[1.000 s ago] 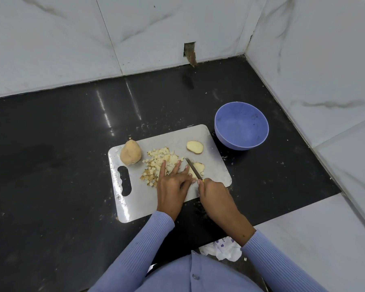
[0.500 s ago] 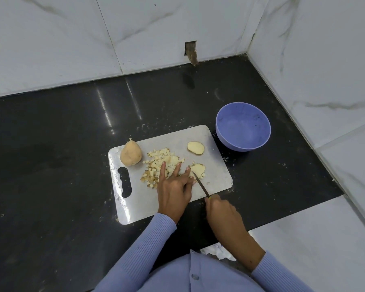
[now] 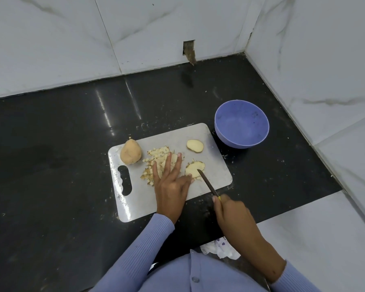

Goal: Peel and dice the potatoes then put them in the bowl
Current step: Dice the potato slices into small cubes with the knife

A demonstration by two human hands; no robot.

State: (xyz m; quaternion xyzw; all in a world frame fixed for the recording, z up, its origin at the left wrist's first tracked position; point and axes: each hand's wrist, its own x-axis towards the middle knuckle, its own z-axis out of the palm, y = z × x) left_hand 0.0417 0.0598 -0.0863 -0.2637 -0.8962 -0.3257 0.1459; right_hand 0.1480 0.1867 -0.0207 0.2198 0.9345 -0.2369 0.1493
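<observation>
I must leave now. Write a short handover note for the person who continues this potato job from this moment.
Left hand: flat and open, fingers on the diced pile.
Right hand: grips the knife, tip on the near slice.
All on the cutting board: also a second slice and a whole potato.
Done: one pile diced.
Left: dice both slices and the whole potato, then fill the bowl, which holds nothing yet.
</observation>
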